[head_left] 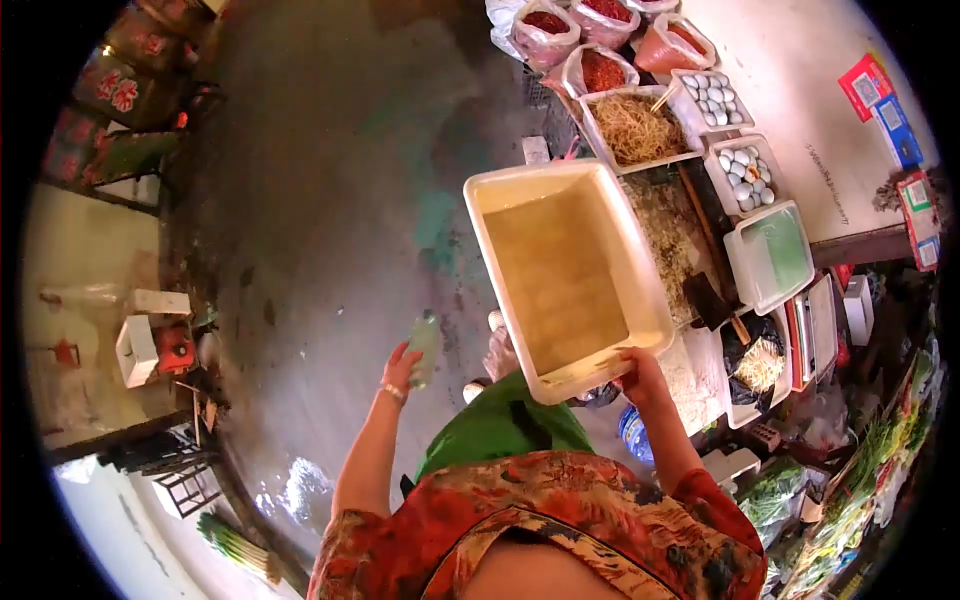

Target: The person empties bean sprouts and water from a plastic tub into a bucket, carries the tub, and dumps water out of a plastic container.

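My right hand (640, 378) grips the near right corner of a large white rectangular plastic tub (652, 285). The tub is tilted so that I look into it, and its inside is yellowish-brown; I cannot tell whether any liquid is in it. Out to the left, my left hand (398, 370) is closed on a pale green, see-through item (424, 350), too blurred to name. This hand is apart from the tub, above the floor. A green apron (490, 430) hangs at my front, below the tub.
To the right, a stall table holds a bin of brown shreds (640, 128), egg trays (712, 98), a cleaver (708, 300) and a green-lidded container (775, 252). Bags of red spice (602, 72) stand at the back. Leafy vegetables (775, 490) lie low right. The grey floor (330, 200) has wet patches.
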Demonstrator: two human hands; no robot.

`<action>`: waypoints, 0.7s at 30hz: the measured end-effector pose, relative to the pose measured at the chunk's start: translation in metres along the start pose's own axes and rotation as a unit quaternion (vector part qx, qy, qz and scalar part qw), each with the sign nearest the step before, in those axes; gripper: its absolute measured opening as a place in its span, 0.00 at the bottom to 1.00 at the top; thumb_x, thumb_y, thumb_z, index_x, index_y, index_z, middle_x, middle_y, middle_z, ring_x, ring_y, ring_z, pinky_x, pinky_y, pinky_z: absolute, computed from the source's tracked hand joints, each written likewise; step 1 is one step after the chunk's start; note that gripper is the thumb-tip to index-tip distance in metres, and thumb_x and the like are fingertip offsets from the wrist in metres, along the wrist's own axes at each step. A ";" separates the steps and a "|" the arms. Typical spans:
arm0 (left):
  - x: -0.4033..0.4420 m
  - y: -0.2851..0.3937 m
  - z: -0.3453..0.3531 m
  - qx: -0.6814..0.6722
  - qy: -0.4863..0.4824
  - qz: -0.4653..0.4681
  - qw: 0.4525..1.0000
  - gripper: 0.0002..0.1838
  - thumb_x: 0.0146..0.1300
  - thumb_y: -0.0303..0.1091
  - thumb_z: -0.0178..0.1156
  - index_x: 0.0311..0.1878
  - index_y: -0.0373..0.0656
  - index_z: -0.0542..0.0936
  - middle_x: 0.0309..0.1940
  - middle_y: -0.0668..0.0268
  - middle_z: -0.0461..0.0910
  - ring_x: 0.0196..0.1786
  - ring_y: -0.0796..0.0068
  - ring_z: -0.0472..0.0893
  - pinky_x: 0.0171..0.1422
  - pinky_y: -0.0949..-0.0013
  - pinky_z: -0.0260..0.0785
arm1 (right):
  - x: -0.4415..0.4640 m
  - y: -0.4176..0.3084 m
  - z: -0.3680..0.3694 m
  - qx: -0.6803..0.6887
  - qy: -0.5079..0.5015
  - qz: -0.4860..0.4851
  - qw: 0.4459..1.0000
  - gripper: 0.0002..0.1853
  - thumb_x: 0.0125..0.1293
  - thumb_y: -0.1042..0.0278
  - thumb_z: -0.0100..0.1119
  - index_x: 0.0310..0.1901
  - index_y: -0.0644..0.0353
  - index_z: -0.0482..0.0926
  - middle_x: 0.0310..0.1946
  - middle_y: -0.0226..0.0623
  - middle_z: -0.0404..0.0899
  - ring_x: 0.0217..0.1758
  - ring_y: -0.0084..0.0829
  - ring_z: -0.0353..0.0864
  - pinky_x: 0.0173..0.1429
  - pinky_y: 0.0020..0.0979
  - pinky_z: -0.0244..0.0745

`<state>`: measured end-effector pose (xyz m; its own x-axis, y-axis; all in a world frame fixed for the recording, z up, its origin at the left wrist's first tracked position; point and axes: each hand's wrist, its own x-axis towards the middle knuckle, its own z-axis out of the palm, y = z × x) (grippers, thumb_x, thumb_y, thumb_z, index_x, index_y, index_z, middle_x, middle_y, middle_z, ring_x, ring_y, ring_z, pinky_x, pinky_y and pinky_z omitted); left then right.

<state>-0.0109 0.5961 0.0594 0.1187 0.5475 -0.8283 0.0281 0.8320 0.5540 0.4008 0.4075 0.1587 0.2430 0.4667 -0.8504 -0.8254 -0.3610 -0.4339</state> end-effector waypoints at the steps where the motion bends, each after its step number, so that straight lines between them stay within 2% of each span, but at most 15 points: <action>1: 0.022 0.011 0.024 0.041 -0.035 0.016 0.998 0.35 0.54 0.35 0.60 0.65 0.47 0.57 0.50 0.62 0.72 0.44 0.68 0.75 0.40 0.66 0.70 | 0.003 -0.016 0.006 -0.004 0.008 -0.006 1.000 0.07 0.52 0.67 0.50 0.33 0.58 0.73 0.23 0.34 0.76 0.22 0.30 0.74 0.21 0.28 0.70; 2: 0.039 0.022 0.051 0.083 -0.069 0.031 0.994 0.36 0.56 0.38 0.60 0.66 0.47 0.56 0.53 0.62 0.70 0.47 0.66 0.74 0.43 0.64 0.70 | 0.007 -0.027 0.010 -0.007 0.016 -0.011 1.000 0.08 0.52 0.67 0.50 0.33 0.58 0.73 0.23 0.34 0.76 0.22 0.30 0.75 0.22 0.28 0.70; 4: 0.042 0.067 0.119 0.039 -0.198 0.002 0.979 0.33 0.55 0.38 0.59 0.64 0.53 0.60 0.53 0.68 0.71 0.48 0.71 0.73 0.40 0.66 0.70 | 0.022 -0.044 0.006 -0.007 -0.012 0.001 1.000 0.09 0.52 0.67 0.50 0.35 0.58 0.73 0.25 0.34 0.76 0.24 0.29 0.75 0.24 0.28 0.72; 6: 0.053 0.092 0.166 0.055 -0.217 0.019 0.975 0.31 0.57 0.39 0.58 0.64 0.52 0.60 0.53 0.66 0.70 0.49 0.71 0.72 0.39 0.65 0.71 | 0.020 -0.071 0.021 -0.043 0.020 -0.033 0.998 0.11 0.53 0.66 0.50 0.38 0.58 0.72 0.26 0.34 0.76 0.24 0.28 0.75 0.23 0.27 0.70; 7: 0.060 0.094 0.176 0.040 -0.208 0.019 0.977 0.31 0.57 0.39 0.58 0.64 0.52 0.60 0.53 0.66 0.70 0.49 0.71 0.72 0.39 0.65 0.71 | 0.030 -0.081 0.021 -0.049 -0.018 -0.040 0.998 0.11 0.53 0.66 0.50 0.39 0.58 0.72 0.27 0.34 0.76 0.24 0.27 0.74 0.22 0.27 0.69; 8: 0.067 0.094 0.177 0.088 -0.194 0.045 0.976 0.31 0.57 0.40 0.57 0.64 0.52 0.60 0.52 0.66 0.70 0.48 0.71 0.73 0.38 0.65 0.72 | 0.032 -0.090 0.019 -0.057 -0.042 -0.065 0.995 0.12 0.55 0.67 0.49 0.41 0.59 0.72 0.26 0.33 0.75 0.25 0.26 0.75 0.23 0.27 0.69; 10: 0.062 0.099 0.166 0.130 -0.151 0.069 0.978 0.30 0.58 0.41 0.56 0.64 0.52 0.61 0.48 0.67 0.73 0.44 0.73 0.75 0.35 0.67 0.73 | 0.030 -0.113 0.042 -0.097 -0.038 -0.097 0.990 0.14 0.56 0.66 0.50 0.44 0.60 0.73 0.26 0.33 0.75 0.25 0.25 0.74 0.23 0.25 0.68; 12: 0.061 0.098 0.127 0.185 -0.173 0.081 0.964 0.27 0.60 0.34 0.54 0.63 0.52 0.62 0.58 0.68 0.67 0.52 0.72 0.73 0.44 0.60 0.73 | 0.053 -0.125 0.039 -0.131 -0.084 -0.073 0.985 0.16 0.57 0.66 0.49 0.46 0.62 0.73 0.27 0.34 0.76 0.25 0.25 0.75 0.23 0.23 0.67; 13: 0.044 0.114 0.121 0.116 -0.116 0.014 0.986 0.24 0.62 0.34 0.51 0.62 0.50 0.64 0.53 0.69 0.71 0.50 0.76 0.73 0.44 0.65 0.73 | 0.055 -0.133 0.057 -0.129 -0.060 -0.061 0.988 0.17 0.57 0.66 0.49 0.46 0.63 0.72 0.29 0.36 0.77 0.26 0.26 0.76 0.23 0.23 0.68; 14: 0.052 0.111 0.101 0.092 -0.082 0.019 0.992 0.24 0.62 0.34 0.51 0.62 0.50 0.64 0.53 0.69 0.71 0.50 0.76 0.73 0.44 0.65 0.73 | 0.052 -0.142 0.073 -0.125 -0.032 -0.052 0.990 0.17 0.57 0.66 0.49 0.47 0.65 0.71 0.30 0.38 0.78 0.26 0.27 0.77 0.23 0.23 0.68; 16: 0.076 0.096 0.058 0.190 -0.078 0.105 0.973 0.23 0.63 0.38 0.50 0.61 0.48 0.64 0.51 0.68 0.73 0.49 0.74 0.74 0.45 0.65 0.72 | 0.075 -0.161 0.075 -0.229 -0.134 -0.022 0.964 0.20 0.56 0.66 0.49 0.49 0.67 0.69 0.31 0.43 0.78 0.28 0.30 0.79 0.24 0.23 0.69; 17: 0.068 0.104 0.037 -0.084 -0.105 0.084 0.987 0.27 0.62 0.48 0.50 0.61 0.46 0.65 0.52 0.64 0.72 0.50 0.70 0.74 0.47 0.62 0.70 | 0.079 -0.167 0.085 -0.245 -0.145 -0.033 0.958 0.22 0.56 0.65 0.49 0.50 0.69 0.67 0.31 0.45 0.78 0.27 0.33 0.79 0.23 0.24 0.70; 18: 0.042 0.121 0.021 -0.099 -0.090 0.094 0.987 0.27 0.62 0.48 0.50 0.61 0.46 0.65 0.52 0.64 0.72 0.50 0.70 0.74 0.47 0.62 0.70 | 0.085 -0.167 0.091 -0.259 -0.161 -0.029 0.952 0.22 0.56 0.65 0.49 0.50 0.69 0.67 0.31 0.45 0.78 0.27 0.33 0.79 0.23 0.24 0.70; 20: -0.015 0.176 0.007 0.008 0.046 0.152 0.987 0.34 0.59 0.59 0.49 0.62 0.45 0.64 0.55 0.60 0.70 0.53 0.67 0.73 0.50 0.58 0.69 | 0.104 -0.178 0.110 -0.406 -0.087 -0.009 0.910 0.21 0.55 0.67 0.47 0.51 0.67 0.68 0.32 0.44 0.78 0.29 0.33 0.78 0.27 0.28 0.72; 21: -0.022 0.188 -0.007 -0.008 0.053 0.168 0.984 0.37 0.57 0.62 0.49 0.63 0.45 0.63 0.56 0.60 0.69 0.54 0.66 0.72 0.52 0.57 0.67 | 0.110 -0.179 0.125 -0.455 -0.064 -0.002 0.888 0.21 0.55 0.67 0.47 0.51 0.67 0.68 0.32 0.43 0.78 0.30 0.33 0.78 0.28 0.30 0.73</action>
<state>-0.0153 0.7413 0.1812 0.0142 0.7970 -0.6038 -0.0102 0.6040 0.7969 0.5118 0.6241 0.1802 0.1371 0.5353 -0.8334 -0.0561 -0.8358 -0.5461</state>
